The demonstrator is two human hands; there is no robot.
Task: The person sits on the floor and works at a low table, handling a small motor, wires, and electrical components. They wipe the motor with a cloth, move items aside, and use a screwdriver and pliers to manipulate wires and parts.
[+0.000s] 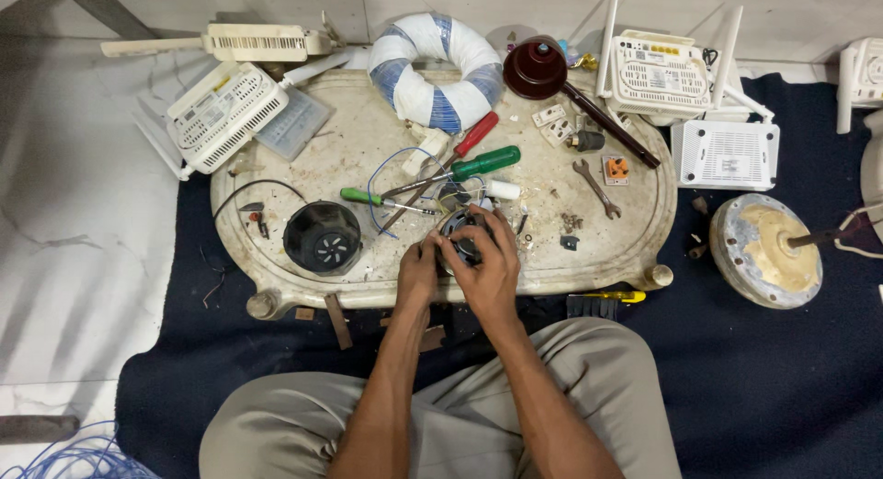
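On the oval tray (276,189), a black housing (322,237) sits left of your hands. Your left hand (418,270) and right hand (487,263) both clench a small round motor (463,238) near the tray's front edge. Loose screws (571,222) and a wrench (596,186) lie to the right; a slip could scatter them, I judge.

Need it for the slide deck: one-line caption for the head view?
Both hands, left hand and right hand, grip a small round motor part on an oval tray among screwdrivers.
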